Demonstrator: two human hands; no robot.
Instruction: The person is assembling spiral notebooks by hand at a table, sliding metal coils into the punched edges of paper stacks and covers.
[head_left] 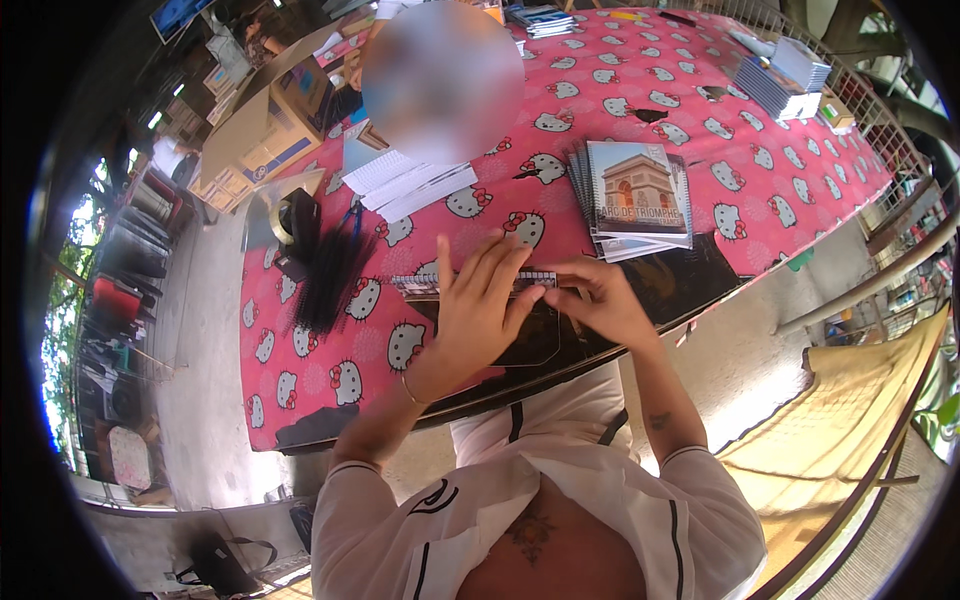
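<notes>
Head view: slim, dark spiral-bound paper notebook; left hand spread across, right hand pinching its right end; seemingly coil finishing, next calling for fingertip precision.

White shirt | dark trim | white trousers (dark stripes too) | thin bracelet | chest tattoo

Workshop, stacked spiral notebooks, black binding coils, cardboard boxes

Stacked notebooks on pink tablecloth
</notes>
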